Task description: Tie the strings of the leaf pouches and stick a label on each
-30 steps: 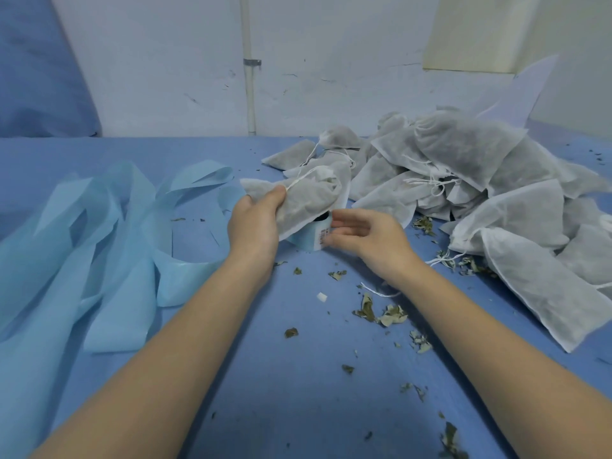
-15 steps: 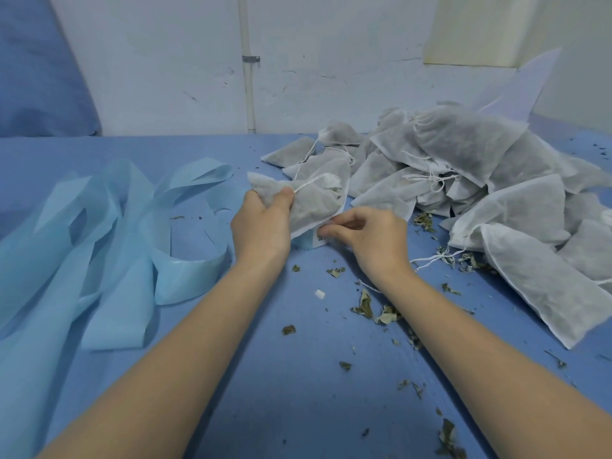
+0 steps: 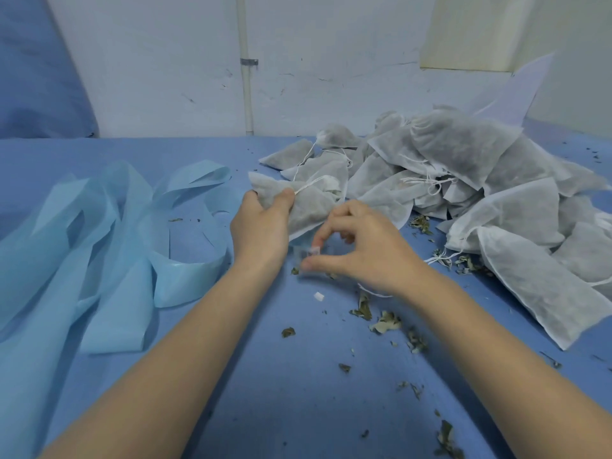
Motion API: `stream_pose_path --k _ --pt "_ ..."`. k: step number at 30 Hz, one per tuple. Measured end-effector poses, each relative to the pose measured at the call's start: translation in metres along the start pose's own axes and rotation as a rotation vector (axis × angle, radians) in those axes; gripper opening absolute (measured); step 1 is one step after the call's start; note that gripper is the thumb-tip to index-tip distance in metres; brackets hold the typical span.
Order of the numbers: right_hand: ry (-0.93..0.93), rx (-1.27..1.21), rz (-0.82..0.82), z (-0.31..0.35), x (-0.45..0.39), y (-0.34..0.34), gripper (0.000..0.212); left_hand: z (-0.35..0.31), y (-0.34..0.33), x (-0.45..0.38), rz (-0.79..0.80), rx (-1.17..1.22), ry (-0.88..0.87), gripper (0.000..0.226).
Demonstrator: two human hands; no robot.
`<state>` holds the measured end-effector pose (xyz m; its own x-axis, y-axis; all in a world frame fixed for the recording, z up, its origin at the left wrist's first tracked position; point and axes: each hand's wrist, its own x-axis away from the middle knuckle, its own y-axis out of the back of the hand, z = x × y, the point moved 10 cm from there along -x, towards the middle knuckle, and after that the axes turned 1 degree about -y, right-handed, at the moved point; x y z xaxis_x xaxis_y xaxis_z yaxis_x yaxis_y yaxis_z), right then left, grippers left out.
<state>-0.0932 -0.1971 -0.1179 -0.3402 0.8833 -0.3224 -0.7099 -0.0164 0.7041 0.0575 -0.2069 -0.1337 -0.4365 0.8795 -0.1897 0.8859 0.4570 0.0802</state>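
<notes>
Leaf pouch (image 3: 308,207): white mesh, filled with dark leaves; raised just above the blue table cover (image 3: 265,392), between both hands, in front of the pile.
Writing: none legible on any item.
Backing strips (image 3: 109,253): light blue, looped and heaped at far left on the cover.
Left hand (image 3: 261,226): forearm extended forward from lower left; thumb and curled fingers gripping the left end of the pouch; drawstring (image 3: 314,183) running right from under the thumb.
Right hand (image 3: 361,246): forearm extended from lower right; thumb and index fingertip pinching a small pale item, apparently a label (image 3: 311,255), blurred; remaining fingers curled, just below the pouch.
Pouch pile (image 3: 480,193): heaped at right, strings loose.
Leaf scraps (image 3: 384,323): scattered on the cover near the right forearm.
</notes>
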Motion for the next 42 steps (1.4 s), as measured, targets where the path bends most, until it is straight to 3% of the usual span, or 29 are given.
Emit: stream_pose_path --k 6,11,15,18,21,26,31,35,38,42 --pt "0.085 -0.135 -0.239 0.016 0.002 0.048 0.020 -0.022 -0.010 0.012 0.151 0.106 -0.173 0.010" --pt "0.047 -0.203 -0.306 0.008 0.001 0.064 0.021 -0.036 -0.027 0.026 0.339 0.158 -0.190 0.053" --pt "0.034 -0.159 -0.276 0.006 0.001 0.066 0.021 -0.037 -0.035 0.031 0.414 0.164 -0.184 0.041" --pt "0.043 -0.140 -0.239 0.006 0.001 0.062 0.018 -0.034 -0.038 0.030 0.437 0.189 -0.165 0.037" --pt "0.022 -0.191 -0.216 0.004 0.001 0.062 0.016 -0.030 -0.042 0.028 0.479 0.217 -0.154 0.012" --pt "-0.034 -0.273 -0.157 -0.003 0.000 0.057 0.015 -0.030 -0.045 0.028 0.534 0.280 -0.107 0.023" --pt "-0.027 -0.267 -0.214 -0.005 0.001 0.059 0.018 -0.031 -0.048 0.030 0.547 0.245 -0.124 0.037" --pt "-0.044 -0.399 -0.194 -0.010 0.000 0.056 0.035 -0.032 -0.046 0.030 0.523 0.158 -0.191 0.038" --pt "-0.065 -0.559 -0.209 -0.011 0.000 0.051 0.009 -0.031 -0.047 0.028 0.523 0.156 -0.199 0.031" --pt "-0.115 -0.539 -0.378 -0.019 0.004 0.060 0.009 -0.035 -0.052 0.037 0.544 0.158 -0.211 0.029"
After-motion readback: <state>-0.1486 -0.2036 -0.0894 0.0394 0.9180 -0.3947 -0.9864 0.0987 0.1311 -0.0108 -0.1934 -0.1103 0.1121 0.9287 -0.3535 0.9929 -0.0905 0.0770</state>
